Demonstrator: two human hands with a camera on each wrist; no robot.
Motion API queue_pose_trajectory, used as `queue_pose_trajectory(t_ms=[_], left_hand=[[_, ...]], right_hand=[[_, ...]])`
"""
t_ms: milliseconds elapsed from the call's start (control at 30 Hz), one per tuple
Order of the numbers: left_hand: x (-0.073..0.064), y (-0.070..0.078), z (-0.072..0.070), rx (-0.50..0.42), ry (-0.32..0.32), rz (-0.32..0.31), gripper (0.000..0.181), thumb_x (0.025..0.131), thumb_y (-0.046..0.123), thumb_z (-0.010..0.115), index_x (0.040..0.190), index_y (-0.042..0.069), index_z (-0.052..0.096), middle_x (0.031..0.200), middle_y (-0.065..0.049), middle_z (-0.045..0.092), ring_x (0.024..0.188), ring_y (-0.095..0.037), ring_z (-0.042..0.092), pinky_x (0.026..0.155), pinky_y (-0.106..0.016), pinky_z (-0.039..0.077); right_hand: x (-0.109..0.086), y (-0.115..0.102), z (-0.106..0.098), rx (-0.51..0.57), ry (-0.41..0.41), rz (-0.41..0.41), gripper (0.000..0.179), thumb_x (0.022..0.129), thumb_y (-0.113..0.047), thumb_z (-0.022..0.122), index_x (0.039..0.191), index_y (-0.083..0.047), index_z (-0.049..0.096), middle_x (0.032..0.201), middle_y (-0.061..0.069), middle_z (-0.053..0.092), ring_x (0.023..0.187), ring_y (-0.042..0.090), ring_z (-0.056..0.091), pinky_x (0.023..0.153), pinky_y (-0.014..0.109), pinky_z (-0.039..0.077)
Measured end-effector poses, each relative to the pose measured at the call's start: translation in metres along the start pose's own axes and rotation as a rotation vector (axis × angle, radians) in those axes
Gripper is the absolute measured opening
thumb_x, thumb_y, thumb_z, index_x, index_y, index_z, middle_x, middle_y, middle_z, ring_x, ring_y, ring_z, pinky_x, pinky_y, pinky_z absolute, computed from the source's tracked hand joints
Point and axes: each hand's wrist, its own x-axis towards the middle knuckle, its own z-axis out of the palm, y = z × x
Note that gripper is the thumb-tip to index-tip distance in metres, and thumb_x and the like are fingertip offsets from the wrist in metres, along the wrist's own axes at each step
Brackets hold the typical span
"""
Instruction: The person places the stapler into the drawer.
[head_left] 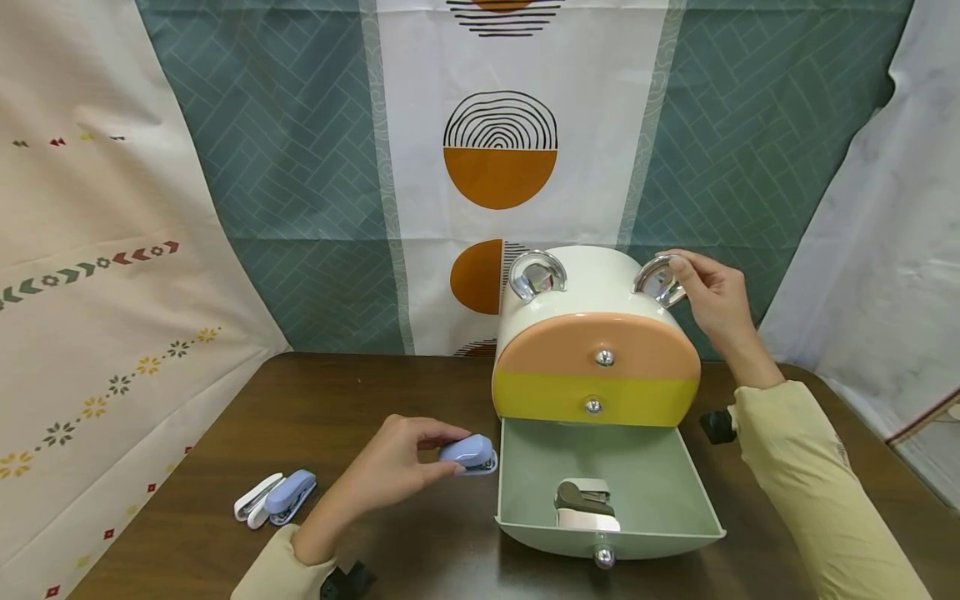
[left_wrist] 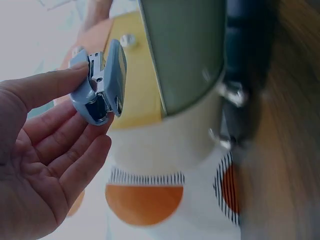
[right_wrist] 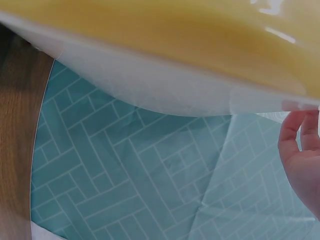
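My left hand (head_left: 393, 462) pinches a light blue mini stapler (head_left: 469, 451) between thumb and fingers, just left of the pulled-out green drawer (head_left: 660, 496). In the left wrist view the metal inside of this stapler (left_wrist: 98, 85) shows, with the thumb on one side. Up at the small cabinet (head_left: 600, 275), my right hand (head_left: 716, 304) grips the right silver ear (head_left: 660, 282). Inside the drawer lie small staplers, a dark grey-green one (head_left: 581, 498) among pale ones. The right wrist view catches only part of the right hand (right_wrist: 302, 150), at the cabinet's edge.
A white stapler (head_left: 258, 498) and another blue stapler (head_left: 290, 496) lie side by side on the brown table (head_left: 330, 387) at left. Above the drawer, the orange drawer front (head_left: 555, 346) and yellow drawer front (head_left: 543, 396) are closed. A patterned curtain (head_left: 300, 167) hangs behind.
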Motion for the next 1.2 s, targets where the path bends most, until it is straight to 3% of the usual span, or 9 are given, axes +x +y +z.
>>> queue_pose_trajectory(t_ms=[200,300,433,600,800,967,1067,1200], left_hand=[[0.018,0.018,0.019,0.000,-0.040,0.090,0.026,0.072,0.006,0.075,0.098,0.004,0.070,0.091,-0.003,0.069,0.083,-0.006,0.062,0.078,-0.022,0.048],[0.026,0.025,0.027,0.036,-0.069,0.113,0.025,0.072,0.009,0.075,0.096,0.006,0.071,0.090,-0.001,0.069,0.079,-0.002,0.060,0.074,-0.020,0.049],[0.034,0.032,0.036,0.125,-0.115,0.148,0.024,0.072,0.013,0.075,0.095,0.008,0.072,0.088,0.002,0.069,0.068,0.000,0.056,0.062,-0.014,0.045],[0.043,0.039,0.048,0.269,-0.172,0.195,0.020,0.072,0.016,0.074,0.091,0.012,0.073,0.083,0.006,0.069,0.067,0.004,0.054,0.059,-0.010,0.040],[0.049,0.047,0.059,0.418,-0.255,0.191,0.014,0.071,0.021,0.074,0.084,0.019,0.074,0.075,0.015,0.065,0.059,0.006,0.046,0.052,-0.010,0.035],[0.051,0.050,0.068,0.500,-0.328,0.184,0.012,0.069,0.020,0.075,0.080,0.021,0.074,0.070,0.017,0.062,0.055,0.004,0.041,0.048,-0.010,0.031],[0.052,0.050,0.073,0.538,-0.348,0.192,0.012,0.067,0.020,0.075,0.079,0.023,0.074,0.070,0.018,0.062,0.056,0.004,0.040,0.049,-0.010,0.030],[0.053,0.049,0.078,0.540,-0.345,0.195,0.013,0.066,0.018,0.076,0.078,0.022,0.074,0.069,0.018,0.063,0.056,0.004,0.041,0.050,-0.010,0.031]], right_hand=[[-0.001,-0.002,0.000,-0.010,0.007,-0.007,0.028,0.092,-0.024,0.052,0.112,-0.011,0.065,0.092,-0.021,0.062,0.093,0.004,0.054,0.074,0.015,0.041],[-0.002,-0.003,0.001,-0.022,0.003,-0.008,0.027,0.092,-0.024,0.052,0.112,-0.013,0.066,0.089,-0.021,0.063,0.085,0.004,0.055,0.069,0.015,0.042],[-0.002,-0.003,0.001,-0.040,0.007,-0.008,0.026,0.092,-0.024,0.052,0.111,-0.014,0.066,0.086,-0.020,0.063,0.076,0.002,0.054,0.063,0.015,0.043],[-0.002,-0.001,0.001,-0.033,0.013,-0.001,0.029,0.092,-0.026,0.052,0.113,-0.011,0.065,0.092,-0.022,0.062,0.091,0.003,0.055,0.072,0.016,0.041],[-0.001,-0.002,0.001,-0.034,0.015,0.000,0.028,0.092,-0.025,0.053,0.113,-0.011,0.065,0.093,-0.022,0.061,0.092,0.003,0.054,0.073,0.016,0.041],[-0.002,-0.001,0.000,-0.023,0.008,-0.013,0.025,0.092,-0.022,0.053,0.112,-0.012,0.066,0.087,-0.019,0.063,0.081,0.003,0.056,0.066,0.014,0.044],[-0.002,-0.001,0.000,-0.034,0.010,-0.014,0.024,0.092,-0.021,0.053,0.111,-0.013,0.066,0.084,-0.019,0.063,0.076,0.003,0.054,0.061,0.015,0.044],[-0.001,0.000,0.000,-0.028,0.019,-0.022,0.027,0.092,-0.021,0.053,0.112,-0.009,0.065,0.089,-0.021,0.062,0.086,0.002,0.056,0.071,0.014,0.043]])
